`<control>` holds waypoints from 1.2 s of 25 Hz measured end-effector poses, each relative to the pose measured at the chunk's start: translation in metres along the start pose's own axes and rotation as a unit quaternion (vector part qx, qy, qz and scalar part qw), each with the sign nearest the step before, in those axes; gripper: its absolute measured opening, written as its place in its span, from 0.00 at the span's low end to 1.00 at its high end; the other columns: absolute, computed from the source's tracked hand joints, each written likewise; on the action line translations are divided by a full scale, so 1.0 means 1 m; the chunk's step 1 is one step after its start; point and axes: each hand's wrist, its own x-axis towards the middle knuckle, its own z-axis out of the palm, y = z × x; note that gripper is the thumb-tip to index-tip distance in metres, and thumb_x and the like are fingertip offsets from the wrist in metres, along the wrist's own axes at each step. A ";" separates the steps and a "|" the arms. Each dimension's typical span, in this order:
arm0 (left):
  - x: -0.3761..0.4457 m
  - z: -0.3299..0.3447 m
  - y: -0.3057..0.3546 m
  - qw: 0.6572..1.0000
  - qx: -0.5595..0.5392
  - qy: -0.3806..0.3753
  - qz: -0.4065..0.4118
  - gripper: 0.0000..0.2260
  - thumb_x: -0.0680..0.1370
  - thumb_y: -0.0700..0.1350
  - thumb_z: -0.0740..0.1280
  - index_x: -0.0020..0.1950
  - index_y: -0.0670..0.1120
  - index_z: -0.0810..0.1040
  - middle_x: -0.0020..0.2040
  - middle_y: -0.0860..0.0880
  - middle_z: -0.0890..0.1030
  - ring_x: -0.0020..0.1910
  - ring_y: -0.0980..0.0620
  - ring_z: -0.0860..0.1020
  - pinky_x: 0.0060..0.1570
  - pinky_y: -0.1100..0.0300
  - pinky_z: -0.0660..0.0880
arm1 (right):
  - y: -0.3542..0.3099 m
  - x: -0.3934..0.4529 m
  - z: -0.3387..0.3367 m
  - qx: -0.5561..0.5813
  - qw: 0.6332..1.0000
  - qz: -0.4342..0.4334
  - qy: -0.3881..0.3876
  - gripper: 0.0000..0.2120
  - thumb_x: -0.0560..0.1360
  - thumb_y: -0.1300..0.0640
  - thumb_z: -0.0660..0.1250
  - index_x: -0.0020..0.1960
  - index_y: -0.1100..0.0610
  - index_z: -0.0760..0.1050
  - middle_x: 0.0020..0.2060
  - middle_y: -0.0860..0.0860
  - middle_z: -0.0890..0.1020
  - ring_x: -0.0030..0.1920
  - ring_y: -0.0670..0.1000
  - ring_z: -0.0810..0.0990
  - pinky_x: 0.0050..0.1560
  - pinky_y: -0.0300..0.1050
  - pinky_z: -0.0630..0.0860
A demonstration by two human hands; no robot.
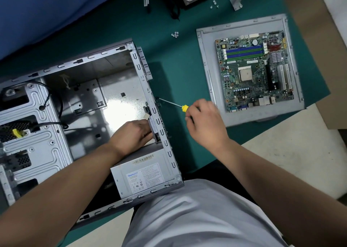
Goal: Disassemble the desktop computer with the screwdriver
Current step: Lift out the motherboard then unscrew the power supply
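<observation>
While left hand point(134, 133) steadies, right hand point(203, 118) holds screwdriver point(173, 104).

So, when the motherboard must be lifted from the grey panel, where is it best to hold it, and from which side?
Probably by its two long bare edges, coming from above. The motherboard lies flat, component side up, on the grey side panel, so its edges are open to fingers. The top is crowded with the CPU socket and memory slots, so keep the fingers off it.
</observation>
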 end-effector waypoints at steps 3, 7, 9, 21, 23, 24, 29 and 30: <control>0.001 0.000 0.001 1.000 0.004 0.006 0.001 0.15 0.77 0.49 0.60 0.36 0.43 0.79 0.36 0.45 0.81 0.29 0.47 0.80 0.37 0.60 0.69 | -0.026 -0.001 0.011 0.200 0.966 0.076 -0.146 0.07 0.81 0.49 0.63 0.48 0.52 0.75 0.39 0.48 0.79 0.40 0.53 0.77 0.43 0.47 0.75; 0.001 0.000 0.001 1.000 0.001 0.001 -0.001 0.15 0.77 0.50 0.60 0.38 0.44 0.80 0.37 0.45 0.82 0.30 0.47 0.80 0.38 0.60 0.69 | -0.044 0.006 0.036 0.329 0.865 0.256 -0.280 0.16 0.84 0.45 0.59 0.47 0.55 0.74 0.41 0.56 0.81 0.39 0.54 0.78 0.38 0.48 0.73; 0.001 0.000 0.001 1.000 -0.003 -0.001 -0.003 0.15 0.78 0.50 0.60 0.39 0.44 0.81 0.37 0.45 0.82 0.30 0.47 0.80 0.35 0.61 0.69 | -0.044 0.008 0.041 0.388 0.824 0.285 -0.298 0.14 0.84 0.46 0.60 0.45 0.54 0.74 0.38 0.55 0.79 0.33 0.51 0.75 0.29 0.41 0.67; 0.001 -0.002 0.001 1.000 0.004 0.007 0.004 0.16 0.78 0.50 0.60 0.37 0.44 0.80 0.36 0.46 0.81 0.30 0.47 0.80 0.30 0.60 0.71 | -0.035 0.012 0.040 0.361 0.866 0.198 -0.284 0.09 0.83 0.53 0.63 0.43 0.47 0.74 0.42 0.51 0.81 0.42 0.52 0.77 0.49 0.51 0.76; 0.001 -0.002 0.001 1.000 0.005 0.011 0.007 0.16 0.78 0.50 0.60 0.37 0.44 0.80 0.36 0.46 0.81 0.29 0.47 0.80 0.32 0.60 0.71 | -0.033 0.011 0.036 0.330 0.890 0.155 -0.273 0.09 0.83 0.54 0.63 0.44 0.45 0.72 0.43 0.48 0.82 0.45 0.51 0.79 0.51 0.51 0.77; 0.001 -0.002 0.001 1.000 0.006 0.014 0.008 0.15 0.78 0.49 0.61 0.36 0.44 0.80 0.36 0.46 0.81 0.29 0.47 0.80 0.32 0.61 0.69 | -0.032 0.010 0.034 0.317 0.900 0.132 -0.269 0.08 0.82 0.55 0.63 0.46 0.46 0.72 0.44 0.48 0.82 0.46 0.52 0.79 0.51 0.50 0.78; 0.002 -0.003 0.001 1.000 0.009 0.016 0.014 0.16 0.77 0.49 0.61 0.36 0.43 0.80 0.35 0.46 0.81 0.28 0.47 0.79 0.32 0.62 0.68 | -0.029 -0.001 0.037 0.247 0.947 0.019 -0.206 0.04 0.81 0.61 0.63 0.56 0.57 0.73 0.51 0.54 0.82 0.47 0.51 0.76 0.45 0.42 0.69; 0.001 -0.003 0.001 1.000 0.009 0.017 0.013 0.16 0.77 0.49 0.61 0.36 0.43 0.80 0.35 0.46 0.81 0.28 0.48 0.79 0.31 0.61 0.69 | -0.030 -0.004 0.038 0.260 0.945 0.026 -0.197 0.04 0.81 0.61 0.63 0.56 0.57 0.73 0.51 0.54 0.82 0.48 0.51 0.77 0.46 0.41 0.70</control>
